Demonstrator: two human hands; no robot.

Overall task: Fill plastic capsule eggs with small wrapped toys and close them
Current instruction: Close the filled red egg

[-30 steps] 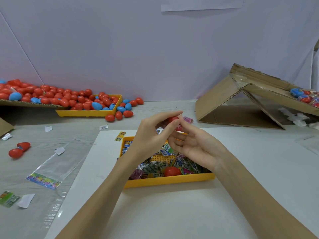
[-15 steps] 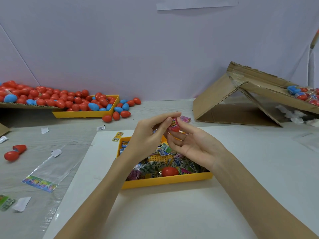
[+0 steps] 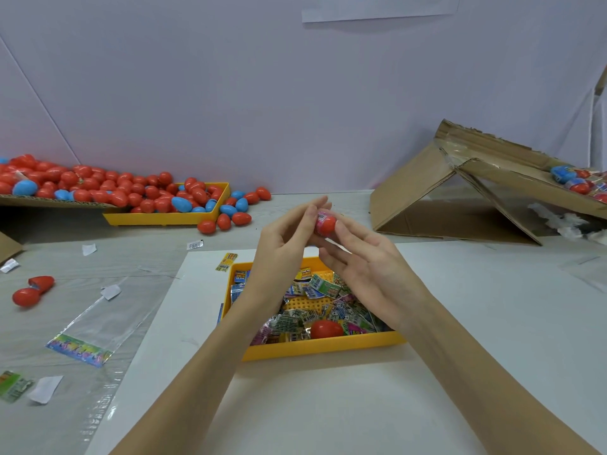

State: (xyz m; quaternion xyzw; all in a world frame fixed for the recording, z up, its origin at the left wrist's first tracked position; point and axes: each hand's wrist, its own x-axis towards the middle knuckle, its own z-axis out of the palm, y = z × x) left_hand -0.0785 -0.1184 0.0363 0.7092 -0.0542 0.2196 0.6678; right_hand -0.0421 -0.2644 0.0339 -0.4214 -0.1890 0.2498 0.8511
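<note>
Wrapped toy [image 3: 320, 217] pushed deeper | both hands' fingers [image 3: 348, 232] pinch one red egg [image 3: 326, 225]

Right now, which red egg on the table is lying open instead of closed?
The open red egg at the far left, apart from the piles: its two halves lie splayed side by side. The red egg in the near tray is closed.

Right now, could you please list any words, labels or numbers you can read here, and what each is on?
None can be read.
Wrapped toy packets in the yellow tray: print and barcodes, too small.
Clear bag's colourful strip: blurred.
Packet in the red egg: barcode only, illegible.
</note>
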